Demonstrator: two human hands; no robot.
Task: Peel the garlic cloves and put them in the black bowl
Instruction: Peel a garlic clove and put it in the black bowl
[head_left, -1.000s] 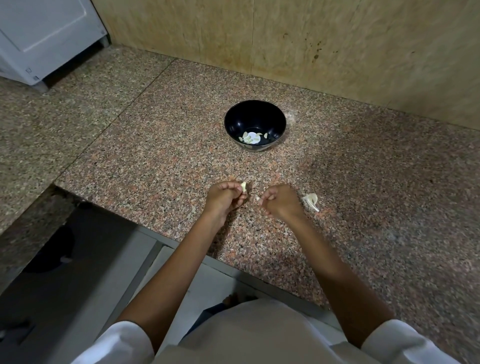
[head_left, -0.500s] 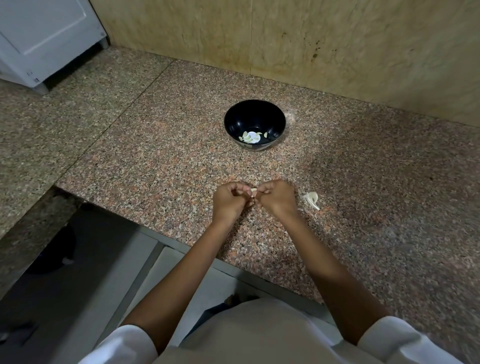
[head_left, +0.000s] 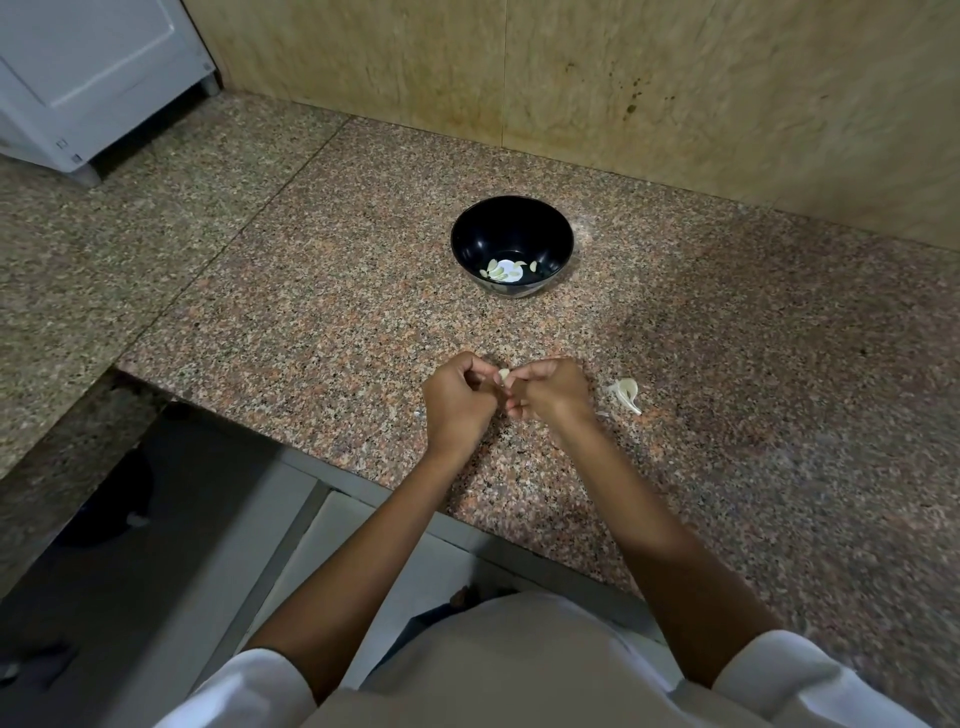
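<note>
Between left hand (head_left: 457, 400), right hand (head_left: 553, 395) | garlic clove (head_left: 504, 375) pinched | axis toward black bowl (head_left: 511, 208)

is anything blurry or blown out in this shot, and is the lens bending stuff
Head view: wide-angle stretch toward the corners; a bright white patch, likely glare, in the bottom of the bowl; sleeves at the bottom edge smeared; the held clove sharp; counter darker on the right.

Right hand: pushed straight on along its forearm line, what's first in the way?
Right hand meets the garlic clove it pinches, then the left hand on the same clove. Beyond, the line runs roughly toward the black bowl; depth unclear.
</note>
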